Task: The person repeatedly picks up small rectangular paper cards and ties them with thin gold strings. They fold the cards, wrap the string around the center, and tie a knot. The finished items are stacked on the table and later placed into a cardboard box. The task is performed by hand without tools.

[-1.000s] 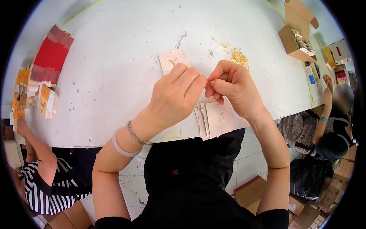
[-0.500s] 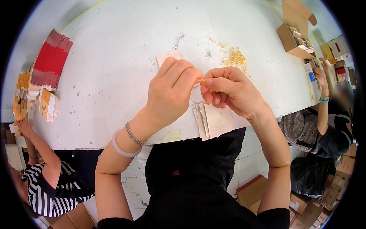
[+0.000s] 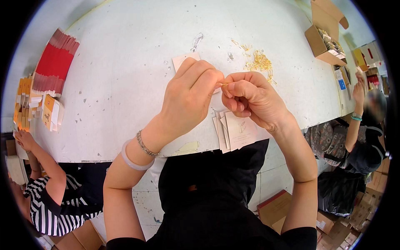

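Observation:
Above the table, my left hand (image 3: 189,98) and my right hand (image 3: 254,100) meet with their fingertips pinched. Between them shows a thin gold pin (image 3: 224,84), looking like a small safety pin; the fingers cover most of it. Behind my left hand a pale card (image 3: 182,59) is partly hidden, and I cannot tell whether it touches the hand. Below my right hand a loose stack of pale printed cards (image 3: 240,132) lies at the table's near edge. Beyond that hand is a scattered heap of small gold pins (image 3: 260,61).
The white table (image 3: 125,83) has scuffs. At its left are a row of red packets (image 3: 54,64) and orange-white boxes (image 3: 51,112). An open carton (image 3: 323,46) stands far right. Co-workers' hands show at the left (image 3: 26,139) and right (image 3: 358,92). Cartons (image 3: 275,208) sit on the floor.
My hands stay together, with slight shifts of the fingers around the gold pin. The co-worker's hand at the right has shifted slightly, and the view has moved a little.

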The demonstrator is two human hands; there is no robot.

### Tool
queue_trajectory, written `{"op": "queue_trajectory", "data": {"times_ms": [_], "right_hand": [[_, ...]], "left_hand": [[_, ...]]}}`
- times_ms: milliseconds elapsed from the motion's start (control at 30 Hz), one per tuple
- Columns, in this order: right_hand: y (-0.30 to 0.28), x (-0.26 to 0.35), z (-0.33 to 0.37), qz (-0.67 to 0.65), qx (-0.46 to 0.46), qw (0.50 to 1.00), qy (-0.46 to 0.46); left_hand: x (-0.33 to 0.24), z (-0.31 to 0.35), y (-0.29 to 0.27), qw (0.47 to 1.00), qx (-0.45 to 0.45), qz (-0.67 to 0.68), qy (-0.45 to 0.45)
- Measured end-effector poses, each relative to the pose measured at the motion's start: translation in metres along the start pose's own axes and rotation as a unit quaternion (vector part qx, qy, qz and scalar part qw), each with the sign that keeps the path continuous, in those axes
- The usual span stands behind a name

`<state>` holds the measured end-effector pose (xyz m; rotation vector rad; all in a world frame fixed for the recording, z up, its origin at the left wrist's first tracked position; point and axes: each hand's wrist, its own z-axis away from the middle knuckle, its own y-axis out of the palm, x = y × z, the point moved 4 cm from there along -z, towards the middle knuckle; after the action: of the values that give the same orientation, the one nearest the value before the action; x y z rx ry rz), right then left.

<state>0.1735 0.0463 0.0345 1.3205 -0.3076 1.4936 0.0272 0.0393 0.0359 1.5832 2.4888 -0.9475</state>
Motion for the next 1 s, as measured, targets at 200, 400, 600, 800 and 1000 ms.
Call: {"op": "queue_trajectory", "data": {"times_ms": [200,400,600,800,1000], "right_hand": [[-0.004,0.002,0.000,0.005,0.004,1.000,0.030],[-0.002,0.003,-0.001,0.009,-0.014,1.000,0.027],[-0.001,0.000,-0.003,0.012,-0.020,0.999,-0.026],[-0.004,0.003,-0.003,0.065,-0.068,0.993,-0.077],[-0.010,0.010,0.004,0.258,-0.155,0.941,-0.153]], "left_hand": [[-0.001,-0.001,0.000,1.000,0.000,-0.016,0.010],[-0.002,-0.001,-0.001,0.999,-0.012,-0.032,0.013],[0.001,0.001,-0.002,1.000,0.009,-0.016,-0.019],[0.006,0.004,0.001,0.987,0.026,0.064,-0.144],[0.060,0.004,-0.016,0.964,0.094,-0.125,-0.216]]}}
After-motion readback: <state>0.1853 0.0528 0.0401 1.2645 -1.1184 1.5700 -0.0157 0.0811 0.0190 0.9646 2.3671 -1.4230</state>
